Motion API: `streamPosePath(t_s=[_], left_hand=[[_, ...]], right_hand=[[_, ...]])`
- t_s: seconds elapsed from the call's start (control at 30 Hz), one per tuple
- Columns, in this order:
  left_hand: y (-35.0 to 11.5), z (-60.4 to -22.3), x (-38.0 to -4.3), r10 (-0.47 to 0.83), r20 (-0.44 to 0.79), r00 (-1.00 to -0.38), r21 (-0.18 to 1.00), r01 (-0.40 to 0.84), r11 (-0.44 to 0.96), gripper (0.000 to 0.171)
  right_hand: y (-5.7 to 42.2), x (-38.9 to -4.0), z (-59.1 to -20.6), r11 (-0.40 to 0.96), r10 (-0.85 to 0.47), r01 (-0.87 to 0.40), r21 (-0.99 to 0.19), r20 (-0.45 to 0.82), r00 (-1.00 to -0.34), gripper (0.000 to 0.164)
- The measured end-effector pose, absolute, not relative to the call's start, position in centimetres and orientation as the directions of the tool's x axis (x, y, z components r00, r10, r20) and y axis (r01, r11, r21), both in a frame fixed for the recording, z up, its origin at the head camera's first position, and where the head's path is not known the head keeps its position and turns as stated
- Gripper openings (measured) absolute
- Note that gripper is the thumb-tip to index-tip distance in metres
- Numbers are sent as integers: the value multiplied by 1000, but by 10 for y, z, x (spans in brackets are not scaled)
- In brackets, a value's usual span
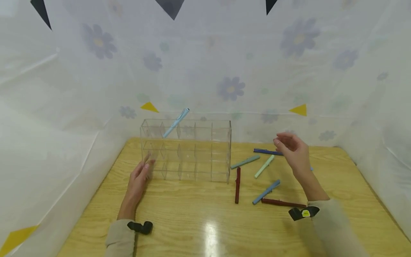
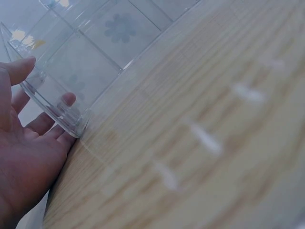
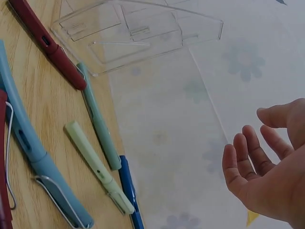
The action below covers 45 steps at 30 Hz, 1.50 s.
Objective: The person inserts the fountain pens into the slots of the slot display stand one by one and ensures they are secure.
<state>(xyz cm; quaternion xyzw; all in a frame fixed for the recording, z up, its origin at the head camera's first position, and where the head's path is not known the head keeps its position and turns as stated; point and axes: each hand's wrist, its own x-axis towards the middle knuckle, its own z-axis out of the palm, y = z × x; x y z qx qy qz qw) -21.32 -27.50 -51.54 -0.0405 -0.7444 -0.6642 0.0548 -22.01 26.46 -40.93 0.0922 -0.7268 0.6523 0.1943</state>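
Observation:
A clear compartmented pen organizer (image 1: 203,156) stands upright on the table. My left hand (image 1: 138,180) holds its left end, thumb at the front and fingers round the side; one fingertip shows through the plastic in the left wrist view. A light blue pen (image 1: 176,123) leans in the organizer's top row, tilted right. My right hand (image 1: 293,153) hovers over the pens on the right, fingers loosely bent and holding nothing. Nearest below it is a dark blue pen (image 1: 265,151), partly hidden by the hand. Close by lie a pale green pen (image 1: 264,166) and a grey-green pen (image 1: 245,162).
Nearer me lie a dark red pen (image 1: 237,185), a blue pen (image 1: 266,192) and another dark red pen (image 1: 284,203). A bit of something blue (image 1: 311,169) shows beside the right wrist. A flowered white sheet (image 1: 205,71) walls the wooden table (image 1: 179,221) at back and sides.

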Motion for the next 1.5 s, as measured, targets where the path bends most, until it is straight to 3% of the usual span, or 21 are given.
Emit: streamPosePath(t_s=[0.5, 0.9, 1.13, 1.5], left_hand=[[-274, -515, -213, -1, 146, -989, 984, 145, 98, 54], [-274, -514, -213, -15, 140, -990, 985, 138, 102, 55], [-274, -515, -212, -8, 137, -991, 984, 135, 116, 53], [-274, -513, -210, -10, 113, -994, 988, 111, 108, 55]], right_hand=[[325, -239, -440, 222, 242, -234, -946, 286, -927, 21], [352, -254, -467, 403, 277, -99, -910, 225, -934, 23], [361, -260, -483, 502, 297, -7, -865, 180, -938, 41], [364, -268, -497, 619, 263, 53, -783, 144, -954, 37]])
